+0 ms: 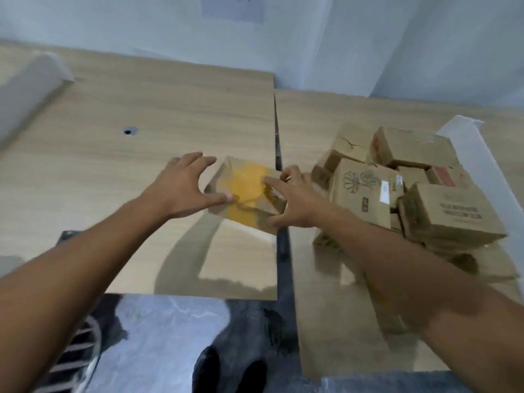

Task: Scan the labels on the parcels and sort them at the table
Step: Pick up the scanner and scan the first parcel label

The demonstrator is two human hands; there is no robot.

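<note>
**At the right edge of the left table: both hands on one taped parcel**

Right hand grip is clamped on the parcel, fingers laid over the top and thumb hooked at the near edge. Left hand grip is apart: fingers spread wide, and only the thumb tip touches the near-left corner.

The parcel is skewed on the left table, just beside the gap between the tables. Can't tell if it is resting flat or slightly lifted. Yellow tape runs across the top. No label shows on that face, and the view is blurred.

The step is probably turning the parcel to find its label. To do that well:
- Curl the left fingers onto the far-left side before lifting, so the load is shared.
- Grip cardboard rather than tape, which looks slick.
- Rotate it over the table, not over the gap.
- Keep the right forearm off the pile of parcels on the right table, which sits close to the wrist.

No scanner is in view.
</note>
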